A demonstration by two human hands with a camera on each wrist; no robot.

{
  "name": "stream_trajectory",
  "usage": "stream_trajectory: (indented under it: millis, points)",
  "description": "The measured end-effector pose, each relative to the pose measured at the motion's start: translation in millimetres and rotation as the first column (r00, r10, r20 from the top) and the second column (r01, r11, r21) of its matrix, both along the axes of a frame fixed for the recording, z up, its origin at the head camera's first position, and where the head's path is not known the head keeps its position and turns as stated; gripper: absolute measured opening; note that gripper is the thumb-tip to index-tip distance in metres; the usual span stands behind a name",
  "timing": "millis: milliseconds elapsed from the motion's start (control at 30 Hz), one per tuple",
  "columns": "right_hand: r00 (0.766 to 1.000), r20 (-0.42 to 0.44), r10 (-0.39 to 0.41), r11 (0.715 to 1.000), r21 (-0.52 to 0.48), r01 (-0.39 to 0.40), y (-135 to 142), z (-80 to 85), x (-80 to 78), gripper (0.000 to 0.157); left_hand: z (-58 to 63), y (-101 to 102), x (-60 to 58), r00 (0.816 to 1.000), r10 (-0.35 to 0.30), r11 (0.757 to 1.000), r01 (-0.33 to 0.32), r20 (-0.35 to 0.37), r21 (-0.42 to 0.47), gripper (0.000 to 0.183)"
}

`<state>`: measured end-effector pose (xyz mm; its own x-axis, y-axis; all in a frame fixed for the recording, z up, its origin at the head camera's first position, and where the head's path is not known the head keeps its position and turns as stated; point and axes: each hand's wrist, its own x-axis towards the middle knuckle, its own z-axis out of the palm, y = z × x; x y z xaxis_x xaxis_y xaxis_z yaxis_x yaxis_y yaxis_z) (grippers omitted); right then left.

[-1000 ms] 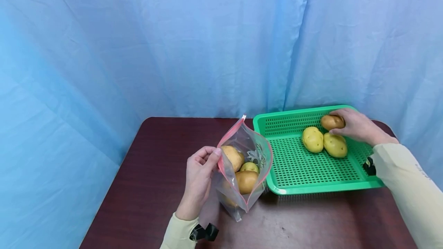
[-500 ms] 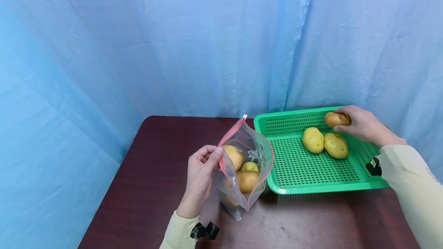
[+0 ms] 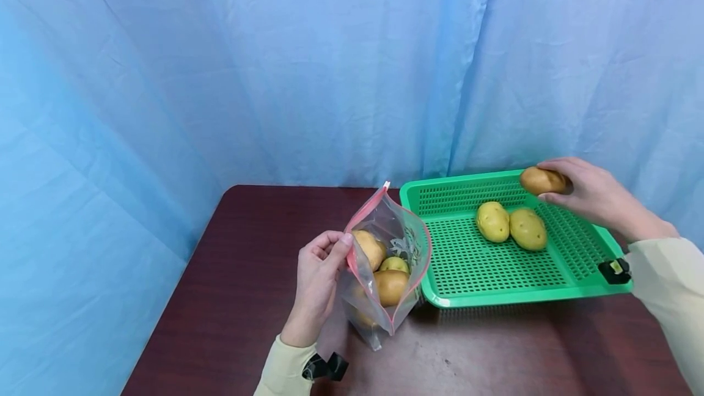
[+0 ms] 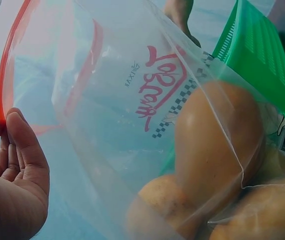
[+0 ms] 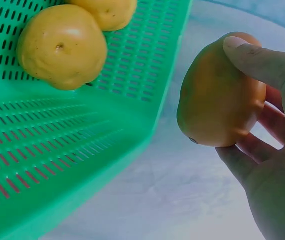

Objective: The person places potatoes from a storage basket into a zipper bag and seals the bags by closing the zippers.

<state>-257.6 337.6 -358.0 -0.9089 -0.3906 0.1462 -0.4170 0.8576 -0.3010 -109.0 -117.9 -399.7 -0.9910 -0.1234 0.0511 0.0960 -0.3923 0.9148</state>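
Note:
My left hand point(image 3: 320, 280) pinches the red-trimmed rim of a clear zip bag point(image 3: 352, 298) between thumb and fingers, and the bag's mouth gapes wide. Inside the bag lie several potatoes, among them a brown potato point(image 3: 392, 288); the left wrist view shows them through the printed plastic. At the far right corner of the green basket point(image 3: 495, 298), my right hand point(image 3: 596, 195) grips another brown potato point(image 3: 541, 181) and holds it up above the rim. Two yellow potatoes point(image 3: 493, 222) lie side by side in the basket, below and left of that hand.
The basket stands at the right of the dark wooden table point(image 3: 247, 249), close beside the bag. Behind the table hangs a blue curtain point(image 3: 330, 78), which also covers the left side.
My right hand has lifted the brown potato off the yellow ones, moving up and to the right. The left hand and the bag have stayed nearly still.

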Motion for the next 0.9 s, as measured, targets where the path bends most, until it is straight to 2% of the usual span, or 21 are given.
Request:
stream_trajectory:
  millis: [233,400,900]
  points:
    - [0.996,-0.083,0.025,0.999,-0.022,-0.027,-3.4,8.7,20.7,0.064,0.1,1.2,0.5,1.0,-0.005,1.0,0.005,-0.002,0.011,0.007]
    - [0.991,-0.135,0.016,0.998,-0.053,-0.023,-8.6,12.3,37.2,0.063,0.0,2.0,0.4,1.0,-0.006,1.0,0.006,-0.001,0.017,0.007]
    - [0.955,-0.294,0.041,0.984,-0.153,-0.09,-32.0,10.2,75.1,0.067,-1.1,3.9,-0.9,1.0,0.002,1.0,-0.002,0.009,0.019,0.008]
